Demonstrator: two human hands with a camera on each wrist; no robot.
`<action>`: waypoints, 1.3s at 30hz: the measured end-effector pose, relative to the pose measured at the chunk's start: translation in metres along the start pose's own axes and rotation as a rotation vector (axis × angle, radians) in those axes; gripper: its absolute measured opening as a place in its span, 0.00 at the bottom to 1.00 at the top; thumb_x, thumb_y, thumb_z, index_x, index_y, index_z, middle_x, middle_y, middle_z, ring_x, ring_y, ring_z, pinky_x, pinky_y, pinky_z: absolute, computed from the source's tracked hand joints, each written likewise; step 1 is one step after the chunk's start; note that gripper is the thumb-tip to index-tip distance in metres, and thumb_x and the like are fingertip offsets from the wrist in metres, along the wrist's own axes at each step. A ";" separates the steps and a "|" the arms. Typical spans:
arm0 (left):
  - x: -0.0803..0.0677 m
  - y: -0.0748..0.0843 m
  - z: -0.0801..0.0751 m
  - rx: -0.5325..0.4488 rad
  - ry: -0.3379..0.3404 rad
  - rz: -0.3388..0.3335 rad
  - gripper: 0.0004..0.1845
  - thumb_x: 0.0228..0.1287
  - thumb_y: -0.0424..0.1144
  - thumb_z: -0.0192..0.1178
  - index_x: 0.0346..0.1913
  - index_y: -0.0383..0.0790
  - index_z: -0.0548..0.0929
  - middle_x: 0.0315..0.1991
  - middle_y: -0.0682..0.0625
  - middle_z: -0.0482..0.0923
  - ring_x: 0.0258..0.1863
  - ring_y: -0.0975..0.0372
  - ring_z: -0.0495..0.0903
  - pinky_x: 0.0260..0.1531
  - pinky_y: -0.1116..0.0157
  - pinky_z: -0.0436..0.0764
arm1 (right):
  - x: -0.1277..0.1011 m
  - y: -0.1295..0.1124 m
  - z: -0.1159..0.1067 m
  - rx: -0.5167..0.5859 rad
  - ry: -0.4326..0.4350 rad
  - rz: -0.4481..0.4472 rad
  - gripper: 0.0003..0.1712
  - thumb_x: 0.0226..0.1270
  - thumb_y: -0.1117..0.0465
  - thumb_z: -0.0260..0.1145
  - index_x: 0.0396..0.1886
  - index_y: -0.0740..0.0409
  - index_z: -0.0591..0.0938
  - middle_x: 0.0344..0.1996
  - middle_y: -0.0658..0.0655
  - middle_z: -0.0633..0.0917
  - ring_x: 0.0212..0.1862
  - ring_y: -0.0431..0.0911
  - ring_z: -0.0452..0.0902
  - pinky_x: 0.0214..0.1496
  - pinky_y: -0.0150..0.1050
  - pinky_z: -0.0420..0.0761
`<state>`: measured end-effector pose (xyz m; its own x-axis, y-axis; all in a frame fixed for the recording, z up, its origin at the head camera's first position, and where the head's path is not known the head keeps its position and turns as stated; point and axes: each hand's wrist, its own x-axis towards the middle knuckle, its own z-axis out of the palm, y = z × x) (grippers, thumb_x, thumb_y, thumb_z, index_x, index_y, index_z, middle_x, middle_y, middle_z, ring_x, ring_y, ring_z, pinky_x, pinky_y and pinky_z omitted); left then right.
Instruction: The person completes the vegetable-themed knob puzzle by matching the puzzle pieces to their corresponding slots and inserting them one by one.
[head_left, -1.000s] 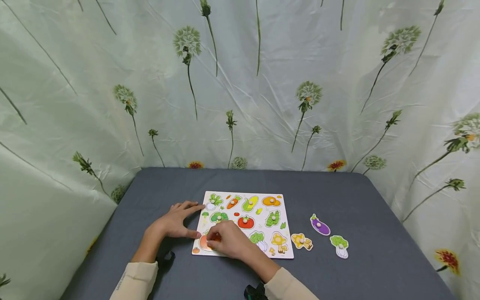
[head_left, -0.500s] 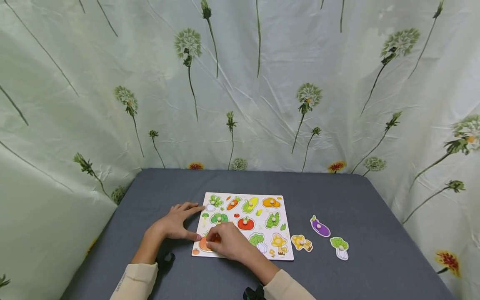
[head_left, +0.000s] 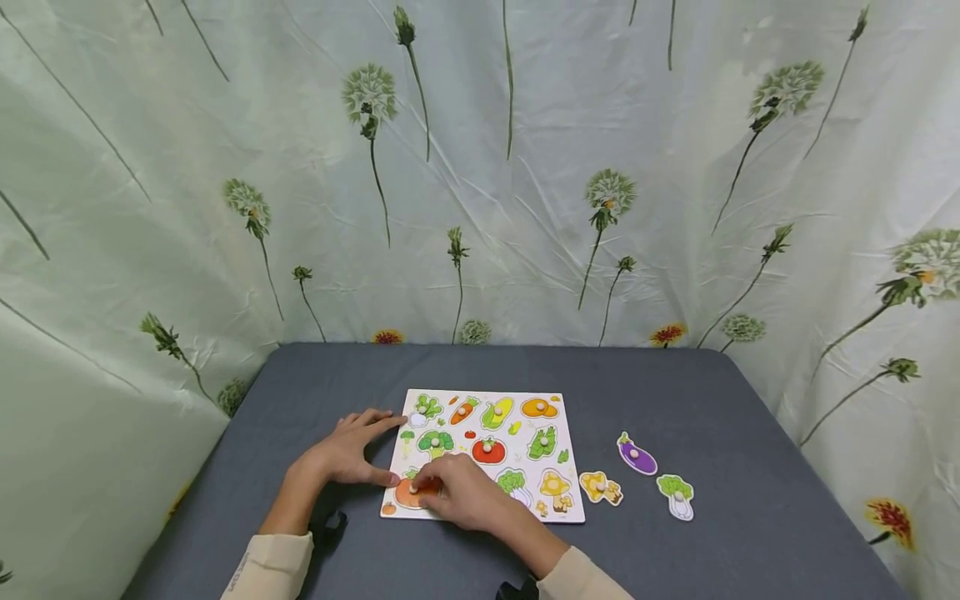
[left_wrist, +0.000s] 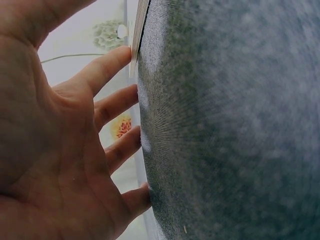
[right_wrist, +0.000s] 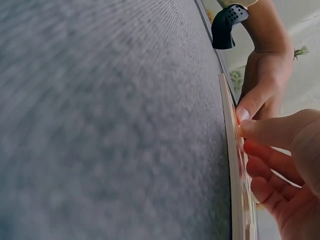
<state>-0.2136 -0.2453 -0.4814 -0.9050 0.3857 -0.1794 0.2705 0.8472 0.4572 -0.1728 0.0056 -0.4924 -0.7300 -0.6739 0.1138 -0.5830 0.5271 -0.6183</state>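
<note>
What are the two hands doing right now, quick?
Left hand: open, fingers straight, steadying the puzzle board.
Right hand: pinching the orange pumpkin piece.

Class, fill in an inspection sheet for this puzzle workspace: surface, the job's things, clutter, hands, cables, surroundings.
Surface: grey table, covered in cloth.
Job's things: puzzle board lies flat, most vegetable pieces seated; orange piece at its near left corner.
Clutter: three loose pieces on the table right of the board: mushroom piece, eggplant piece, cabbage piece.
Hands: right hand pinches the orange piece's knob in its grip; left hand rests with straight fingers against the board's left edge.
Cables: nothing seen; black wrist straps only.
Surroundings: pale curtain printed with dandelions, on three sides.
</note>
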 end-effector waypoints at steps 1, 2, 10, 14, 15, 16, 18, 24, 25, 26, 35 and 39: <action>0.000 0.000 0.000 -0.001 0.000 -0.001 0.55 0.43 0.63 0.78 0.77 0.53 0.69 0.76 0.40 0.64 0.74 0.37 0.60 0.70 0.27 0.53 | -0.001 0.000 -0.001 0.006 0.002 -0.003 0.10 0.67 0.59 0.75 0.47 0.49 0.90 0.37 0.41 0.89 0.36 0.30 0.76 0.40 0.23 0.76; 0.000 0.000 0.000 -0.002 0.000 -0.003 0.55 0.43 0.63 0.78 0.77 0.54 0.69 0.76 0.40 0.64 0.74 0.37 0.60 0.70 0.27 0.52 | -0.002 0.001 -0.002 0.017 0.006 -0.008 0.10 0.67 0.60 0.74 0.47 0.50 0.90 0.37 0.42 0.89 0.36 0.30 0.76 0.40 0.23 0.76; 0.001 0.001 0.001 -0.005 -0.005 0.001 0.55 0.44 0.63 0.78 0.78 0.53 0.68 0.76 0.40 0.64 0.74 0.36 0.59 0.71 0.27 0.50 | -0.013 0.013 -0.019 0.032 0.040 -0.042 0.09 0.70 0.61 0.71 0.48 0.51 0.90 0.39 0.45 0.89 0.37 0.34 0.79 0.40 0.23 0.76; 0.001 0.001 0.001 -0.001 -0.011 0.000 0.56 0.44 0.64 0.77 0.78 0.53 0.67 0.76 0.40 0.63 0.74 0.36 0.58 0.71 0.28 0.49 | -0.022 0.021 -0.034 0.016 0.085 -0.028 0.09 0.69 0.60 0.71 0.46 0.53 0.90 0.40 0.46 0.90 0.40 0.36 0.81 0.43 0.26 0.78; 0.001 0.001 0.000 0.000 -0.012 -0.002 0.56 0.44 0.64 0.77 0.78 0.53 0.67 0.77 0.40 0.63 0.74 0.36 0.58 0.71 0.28 0.49 | -0.025 0.023 -0.038 0.015 0.103 -0.027 0.08 0.69 0.61 0.71 0.46 0.54 0.91 0.40 0.47 0.90 0.40 0.37 0.81 0.43 0.28 0.79; 0.000 0.001 0.000 0.000 -0.013 -0.002 0.57 0.44 0.65 0.77 0.79 0.53 0.66 0.77 0.40 0.62 0.74 0.36 0.58 0.71 0.28 0.49 | -0.027 0.025 -0.042 0.015 0.118 -0.022 0.08 0.68 0.61 0.72 0.45 0.54 0.91 0.40 0.48 0.90 0.40 0.37 0.81 0.44 0.29 0.80; 0.000 0.001 0.000 0.000 -0.014 -0.003 0.58 0.44 0.65 0.77 0.79 0.53 0.65 0.77 0.40 0.62 0.74 0.35 0.58 0.72 0.27 0.48 | -0.032 0.030 -0.048 0.010 0.142 -0.016 0.08 0.68 0.61 0.72 0.45 0.55 0.91 0.40 0.49 0.90 0.40 0.37 0.80 0.44 0.31 0.81; -0.001 0.002 -0.001 0.006 -0.022 -0.014 0.58 0.44 0.64 0.77 0.80 0.53 0.65 0.77 0.40 0.62 0.75 0.35 0.57 0.72 0.28 0.47 | -0.047 0.047 -0.064 -0.002 0.184 -0.005 0.08 0.68 0.62 0.74 0.45 0.55 0.90 0.41 0.50 0.91 0.41 0.44 0.83 0.43 0.34 0.82; -0.001 0.002 0.000 0.007 -0.024 -0.017 0.58 0.44 0.64 0.77 0.80 0.53 0.65 0.77 0.41 0.62 0.75 0.35 0.57 0.72 0.28 0.47 | -0.050 0.049 -0.066 -0.006 0.193 -0.009 0.08 0.67 0.62 0.74 0.45 0.55 0.90 0.41 0.50 0.91 0.41 0.44 0.83 0.42 0.35 0.82; -0.001 0.001 0.000 0.009 -0.024 -0.019 0.58 0.43 0.65 0.77 0.79 0.53 0.65 0.77 0.41 0.62 0.75 0.35 0.57 0.72 0.28 0.47 | -0.053 0.052 -0.069 -0.014 0.203 -0.010 0.08 0.67 0.63 0.74 0.45 0.56 0.90 0.41 0.51 0.91 0.40 0.45 0.83 0.42 0.35 0.82; 0.000 0.001 0.002 0.012 -0.007 -0.011 0.58 0.42 0.65 0.77 0.79 0.53 0.66 0.76 0.41 0.63 0.74 0.36 0.58 0.72 0.27 0.48 | -0.083 0.079 -0.100 -0.093 0.333 0.073 0.09 0.62 0.64 0.77 0.43 0.56 0.91 0.38 0.49 0.89 0.38 0.45 0.80 0.38 0.35 0.80; -0.001 0.002 0.001 0.006 -0.001 -0.009 0.59 0.42 0.65 0.77 0.80 0.52 0.65 0.76 0.41 0.63 0.74 0.36 0.58 0.72 0.27 0.47 | -0.098 0.090 -0.113 -0.113 0.390 0.113 0.09 0.61 0.65 0.78 0.41 0.56 0.91 0.35 0.49 0.88 0.35 0.45 0.78 0.34 0.31 0.75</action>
<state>-0.2121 -0.2440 -0.4812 -0.9070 0.3788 -0.1841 0.2648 0.8528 0.4500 -0.1946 0.1775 -0.4712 -0.8594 -0.3732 0.3493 -0.5108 0.6544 -0.5575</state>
